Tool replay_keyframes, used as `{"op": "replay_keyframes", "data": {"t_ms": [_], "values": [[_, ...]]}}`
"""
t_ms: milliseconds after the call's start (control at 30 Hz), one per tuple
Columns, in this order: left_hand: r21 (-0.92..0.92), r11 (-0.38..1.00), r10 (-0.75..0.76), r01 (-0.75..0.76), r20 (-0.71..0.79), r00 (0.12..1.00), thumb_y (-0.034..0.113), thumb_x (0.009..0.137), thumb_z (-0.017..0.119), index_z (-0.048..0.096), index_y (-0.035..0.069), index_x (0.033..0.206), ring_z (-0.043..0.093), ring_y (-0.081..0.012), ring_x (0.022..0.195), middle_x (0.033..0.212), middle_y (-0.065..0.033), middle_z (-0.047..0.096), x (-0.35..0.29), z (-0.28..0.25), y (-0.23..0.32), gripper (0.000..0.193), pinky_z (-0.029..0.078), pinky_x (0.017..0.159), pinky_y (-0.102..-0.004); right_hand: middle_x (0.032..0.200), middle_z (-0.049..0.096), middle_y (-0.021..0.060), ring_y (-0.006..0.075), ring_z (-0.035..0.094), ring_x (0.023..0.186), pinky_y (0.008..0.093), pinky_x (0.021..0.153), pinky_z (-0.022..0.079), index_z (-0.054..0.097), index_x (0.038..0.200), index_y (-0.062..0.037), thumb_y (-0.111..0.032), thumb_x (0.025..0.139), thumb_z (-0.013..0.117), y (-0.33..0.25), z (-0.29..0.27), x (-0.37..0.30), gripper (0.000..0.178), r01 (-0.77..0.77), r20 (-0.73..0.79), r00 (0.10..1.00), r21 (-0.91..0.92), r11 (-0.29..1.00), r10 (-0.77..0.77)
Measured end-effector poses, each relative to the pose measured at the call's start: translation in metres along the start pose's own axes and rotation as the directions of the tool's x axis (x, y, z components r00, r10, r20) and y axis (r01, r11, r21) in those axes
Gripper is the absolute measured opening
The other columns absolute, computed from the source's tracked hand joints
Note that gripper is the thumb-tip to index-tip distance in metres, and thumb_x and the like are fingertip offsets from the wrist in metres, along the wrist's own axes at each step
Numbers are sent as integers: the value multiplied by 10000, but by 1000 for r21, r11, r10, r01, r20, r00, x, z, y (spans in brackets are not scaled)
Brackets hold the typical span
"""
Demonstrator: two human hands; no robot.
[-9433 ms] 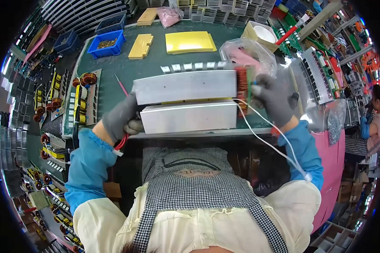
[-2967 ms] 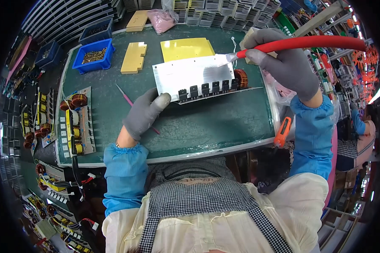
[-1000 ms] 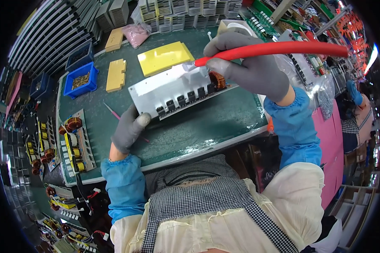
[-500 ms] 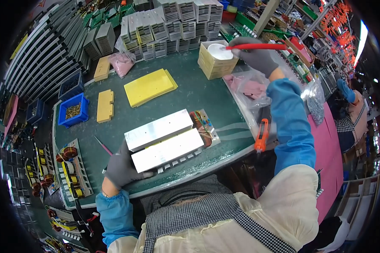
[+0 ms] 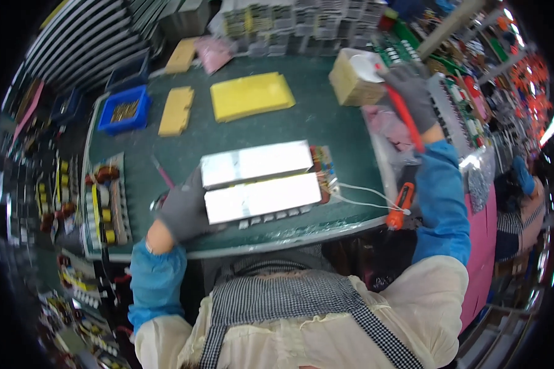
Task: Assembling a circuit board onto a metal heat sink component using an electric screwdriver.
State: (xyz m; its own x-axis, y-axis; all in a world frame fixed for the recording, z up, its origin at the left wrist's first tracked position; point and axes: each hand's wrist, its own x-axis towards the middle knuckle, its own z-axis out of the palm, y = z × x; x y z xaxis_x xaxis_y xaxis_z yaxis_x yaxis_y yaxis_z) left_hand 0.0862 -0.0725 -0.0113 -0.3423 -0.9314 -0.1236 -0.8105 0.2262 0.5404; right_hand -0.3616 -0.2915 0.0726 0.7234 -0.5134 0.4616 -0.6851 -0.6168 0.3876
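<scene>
In its grey glove, my left hand (image 5: 186, 208) grips the left end of a circuit board (image 5: 327, 175) carrying two long silver heat sinks (image 5: 258, 163). Copper coils and small parts show at the board's right end, and a thin white wire loop trails from there. My right hand (image 5: 412, 92), also gloved, is closed around a red-handled tool (image 5: 404, 114) at the far right. The tool's tip is at a round white pot (image 5: 364, 64) set in a tan box (image 5: 351, 86); its kind is hidden. Beside my left hand lies a thin purple-handled tool (image 5: 164, 173).
Yellow sheets (image 5: 252, 97) and a tan plate (image 5: 176, 111) lie beyond the board. A blue bin (image 5: 129, 111) of small metal parts stands left, near another populated board (image 5: 111, 203). An orange tool (image 5: 403, 206) lies right. Stacked metal profiles (image 5: 301, 27) line the back.
The whole view has shifted. The red handle has swung from pointing right to slanting down toward my right forearm. The white wire loop, blurred before, lies plainly visible; my left hand stays at the board.
</scene>
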Motion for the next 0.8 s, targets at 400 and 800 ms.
{"op": "replay_keyframes", "data": {"t_ms": [400,800], "values": [[260,949,292,-181,-499,816,198,687,783,339,-13,1436,647,-335,958,1266,-208,583,-13,22,16,895,508,805,-410,912,625,52,81,543,766,240,709,439,623,1126,28,-238,951,577,-133,-127,65,322,-218,162,946,959,182,283],[319,926,355,-200,-562,747,152,671,784,374,-2,1431,655,-265,925,1367,-157,559,-22,31,13,878,520,793,-389,792,605,45,87,552,666,240,652,451,643,971,1,-294,904,643,-203,-102,105,302,-488,495,867,868,-92,65]]}}
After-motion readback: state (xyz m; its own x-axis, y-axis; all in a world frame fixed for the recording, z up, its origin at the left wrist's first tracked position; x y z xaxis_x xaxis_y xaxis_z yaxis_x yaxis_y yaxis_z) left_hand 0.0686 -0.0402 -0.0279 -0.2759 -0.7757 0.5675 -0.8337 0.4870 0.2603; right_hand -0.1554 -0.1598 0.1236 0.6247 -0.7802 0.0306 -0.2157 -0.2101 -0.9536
